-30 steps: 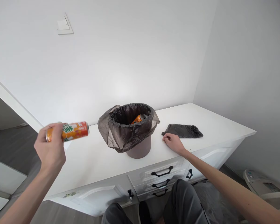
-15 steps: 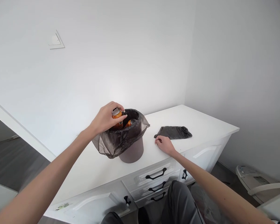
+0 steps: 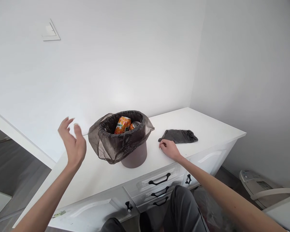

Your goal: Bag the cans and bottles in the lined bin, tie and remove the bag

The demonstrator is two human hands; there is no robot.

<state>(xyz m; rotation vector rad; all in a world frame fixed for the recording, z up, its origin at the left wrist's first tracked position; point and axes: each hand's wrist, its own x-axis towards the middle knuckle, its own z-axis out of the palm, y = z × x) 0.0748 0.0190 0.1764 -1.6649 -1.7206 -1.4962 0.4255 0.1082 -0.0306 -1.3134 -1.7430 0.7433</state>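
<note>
My left hand is raised to the left of the bin, its fingers apart and curved, holding nothing. A brownish trash bin stands on the white cabinet top, lined with a thin black plastic bag folded over its rim. Inside lie two orange soda cans, one tilted can with its label showing and a second can on its right. My right hand rests on the cabinet top in a loose fist, beside a bundle of black plastic bags. I see nothing in its fingers.
The white cabinet has black handles on its drawers and doors. A wall plate is at the upper left. My knees are below the front edge. At the lower right stands a beige appliance with a handle.
My left hand has let go of the orange can, which now lies tilted inside the bin, and has moved away to the left. My right hand has stayed by the black bundle.
</note>
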